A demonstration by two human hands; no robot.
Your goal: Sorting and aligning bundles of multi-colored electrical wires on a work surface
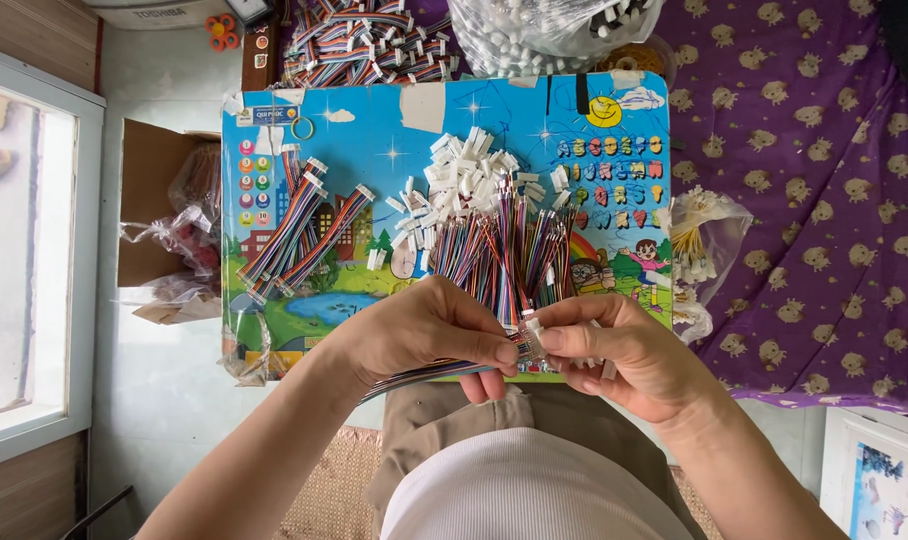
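Note:
My left hand (pixel 429 330) pinches the end of a flat multicoloured ribbon cable (pixel 429 372) that trails down and left under the palm. My right hand (pixel 624 350) holds a small white plastic connector (pixel 534 335) against that cable's end. Both hands hover over the near edge of a colourful children's picture board (pixel 374 130) used as a work surface. Just beyond the hands lies a heap of coloured wires (pixel 504 250) with white connectors (pixel 464 175) at their far ends.
Finished ribbon cables (pixel 299 235) lie at the board's left. More cable bundles (pixel 359 45) and a clear bag of white connectors (pixel 544 30) sit at the far end. A bag of pale wires (pixel 699 240) rests on purple patterned cloth (pixel 824 180) at right. A cardboard box (pixel 159 200) stands left.

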